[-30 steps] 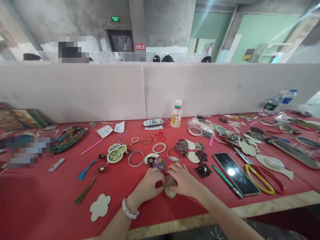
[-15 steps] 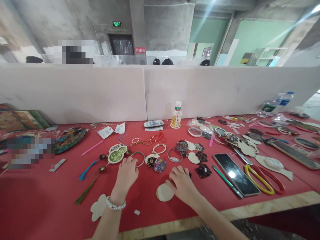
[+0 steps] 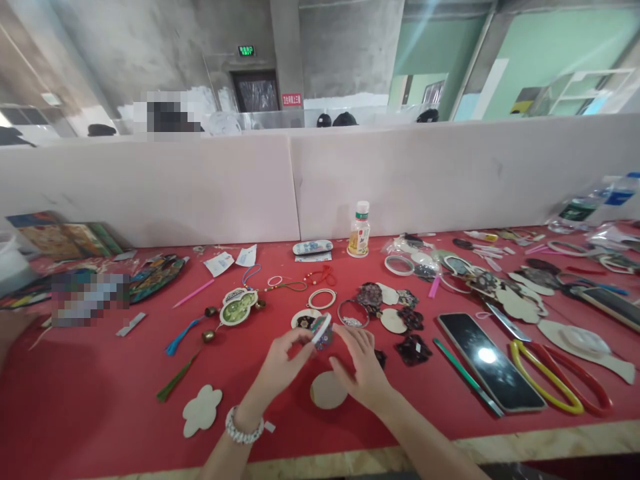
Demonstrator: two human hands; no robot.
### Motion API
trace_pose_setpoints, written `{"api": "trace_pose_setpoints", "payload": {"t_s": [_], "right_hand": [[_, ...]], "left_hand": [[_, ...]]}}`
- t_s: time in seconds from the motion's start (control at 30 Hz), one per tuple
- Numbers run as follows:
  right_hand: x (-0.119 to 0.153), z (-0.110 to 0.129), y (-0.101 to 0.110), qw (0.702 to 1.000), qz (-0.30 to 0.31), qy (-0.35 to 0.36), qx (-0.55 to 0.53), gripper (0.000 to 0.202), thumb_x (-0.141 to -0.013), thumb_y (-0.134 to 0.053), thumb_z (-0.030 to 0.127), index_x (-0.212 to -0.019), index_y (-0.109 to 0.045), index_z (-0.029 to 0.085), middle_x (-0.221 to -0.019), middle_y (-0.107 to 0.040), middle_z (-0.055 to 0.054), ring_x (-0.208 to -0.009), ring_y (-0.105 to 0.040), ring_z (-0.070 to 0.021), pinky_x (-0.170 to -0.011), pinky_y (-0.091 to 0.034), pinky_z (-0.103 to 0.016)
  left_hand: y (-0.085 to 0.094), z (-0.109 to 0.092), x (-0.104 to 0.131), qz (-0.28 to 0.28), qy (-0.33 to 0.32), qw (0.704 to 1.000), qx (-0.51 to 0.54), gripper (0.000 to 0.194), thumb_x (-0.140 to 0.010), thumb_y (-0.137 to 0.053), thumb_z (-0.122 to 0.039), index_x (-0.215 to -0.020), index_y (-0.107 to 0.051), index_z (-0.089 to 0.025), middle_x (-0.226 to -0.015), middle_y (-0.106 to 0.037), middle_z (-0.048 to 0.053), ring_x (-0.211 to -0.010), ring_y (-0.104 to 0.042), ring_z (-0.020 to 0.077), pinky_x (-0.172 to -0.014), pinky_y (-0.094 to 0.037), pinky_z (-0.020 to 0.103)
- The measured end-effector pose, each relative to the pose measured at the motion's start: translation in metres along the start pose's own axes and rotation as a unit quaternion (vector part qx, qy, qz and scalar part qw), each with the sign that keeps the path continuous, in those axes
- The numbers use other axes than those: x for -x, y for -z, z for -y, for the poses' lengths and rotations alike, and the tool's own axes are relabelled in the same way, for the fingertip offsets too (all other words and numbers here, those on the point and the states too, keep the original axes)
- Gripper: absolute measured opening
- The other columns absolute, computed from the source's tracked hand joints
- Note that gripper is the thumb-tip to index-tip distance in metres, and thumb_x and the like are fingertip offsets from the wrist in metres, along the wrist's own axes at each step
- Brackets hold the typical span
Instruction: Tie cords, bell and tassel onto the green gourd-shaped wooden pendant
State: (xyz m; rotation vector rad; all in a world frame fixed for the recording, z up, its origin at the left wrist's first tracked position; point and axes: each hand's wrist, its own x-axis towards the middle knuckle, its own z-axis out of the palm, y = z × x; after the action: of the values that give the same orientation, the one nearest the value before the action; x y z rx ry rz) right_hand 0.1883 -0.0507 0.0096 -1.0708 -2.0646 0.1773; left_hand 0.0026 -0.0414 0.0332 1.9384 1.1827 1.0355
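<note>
My left hand pinches a thin white ring between thumb and fingers, tilted on edge above the table. Close by on the right is my right hand, its fingers apart; whether a fingertip touches the ring is unclear. A flowery patterned round piece shows behind the ring. Under my right hand's thumb side lies a cream disc. Farther off are a dark-gold patterned piece, a pale hoop and a grey hoop.
On the red table lie a green gourd pendant, a flower-shaped blank, a phone, a green-handled tool and scissors. A bottle stands before the white partition. Another person's arm shows at left.
My left hand has lifted the ring from beside the gourd pendant and brought it right, toward my right hand. My right hand's fingers have spread. The view has shifted somewhat.
</note>
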Motion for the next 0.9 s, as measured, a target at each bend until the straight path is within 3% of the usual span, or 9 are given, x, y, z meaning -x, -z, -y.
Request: {"api": "trace_pose_setpoints", "payload": {"t_s": [0.1, 0.17, 0.33, 0.47, 0.63, 0.9], "right_hand": [[-0.001, -0.001, -0.002, 1.0, 0.008, 0.022, 0.019, 0.051, -0.08, -0.043, 0.025, -0.129, -0.03, 0.02, -0.118, -0.048, -0.01, -0.108, -0.041, -0.0247, -0.089, -0.03, -0.041], [-0.002, 0.0, -0.002, 0.998, 0.035, 0.034, 0.033, 0.049, -0.08, -0.043, 0.024, -0.128, -0.033, 0.021, -0.12, -0.048, -0.009, -0.109, -0.039, -0.0246, -0.09, -0.029, -0.041], [-0.002, 0.0, -0.003, 0.996, 0.063, 0.042, 0.04, 0.052, -0.08, -0.04, 0.018, -0.13, -0.031, 0.02, -0.123, -0.048, -0.008, -0.112, -0.037, -0.0243, -0.09, -0.028, -0.042], [-0.001, -0.002, -0.003, 0.998, 0.047, 0.049, 0.004, 0.049, -0.08, -0.041, 0.017, -0.128, -0.033, 0.02, -0.119, -0.051, -0.008, -0.109, -0.039, -0.0231, -0.09, -0.03, -0.041], [0.002, -0.004, -0.003, 0.998, -0.022, 0.009, -0.049, 0.033, -0.078, -0.049, 0.022, -0.111, -0.046, 0.019, -0.105, -0.056, -0.009, -0.099, -0.046, -0.0219, -0.085, -0.036, -0.039], [0.007, 0.001, -0.002, 0.998, -0.04, 0.021, -0.049, 0.02, -0.08, -0.047, 0.019, -0.099, -0.055, 0.023, -0.094, -0.059, -0.006, -0.091, -0.05, -0.0194, -0.08, -0.041, -0.037]], "left_hand": [[-0.018, 0.008, 0.007, -0.034, -0.02, 0.999, -0.027, 0.012, -0.078, -0.048, -0.022, -0.083, -0.057, -0.017, -0.075, -0.063, 0.003, -0.069, -0.059, 0.0137, -0.068, -0.048, 0.025], [-0.025, 0.018, 0.009, -0.022, -0.052, 0.996, -0.063, 0.013, -0.077, -0.049, -0.019, -0.087, -0.057, -0.018, -0.081, -0.064, 0.004, -0.075, -0.059, 0.0149, -0.071, -0.048, 0.027], [-0.023, 0.035, 0.008, -0.011, -0.102, 0.985, -0.138, 0.016, -0.079, -0.046, -0.018, -0.091, -0.057, -0.019, -0.083, -0.063, 0.007, -0.079, -0.058, 0.0169, -0.072, -0.048, 0.031], [-0.019, 0.031, 0.01, -0.025, -0.138, 0.976, -0.169, 0.017, -0.082, -0.042, -0.017, -0.093, -0.055, -0.018, -0.081, -0.061, 0.007, -0.076, -0.057, 0.0165, -0.068, -0.048, 0.03], [-0.024, 0.022, 0.019, -0.027, -0.188, 0.961, -0.201, 0.015, -0.083, -0.043, -0.016, -0.092, -0.055, -0.018, -0.081, -0.062, 0.008, -0.074, -0.058, 0.0163, -0.068, -0.048, 0.029], [-0.03, 0.023, 0.023, -0.023, -0.174, 0.964, -0.199, 0.017, -0.083, -0.046, -0.023, -0.098, -0.053, -0.018, -0.072, -0.065, 0.005, -0.063, -0.06, 0.0149, -0.059, -0.048, 0.025]]}}
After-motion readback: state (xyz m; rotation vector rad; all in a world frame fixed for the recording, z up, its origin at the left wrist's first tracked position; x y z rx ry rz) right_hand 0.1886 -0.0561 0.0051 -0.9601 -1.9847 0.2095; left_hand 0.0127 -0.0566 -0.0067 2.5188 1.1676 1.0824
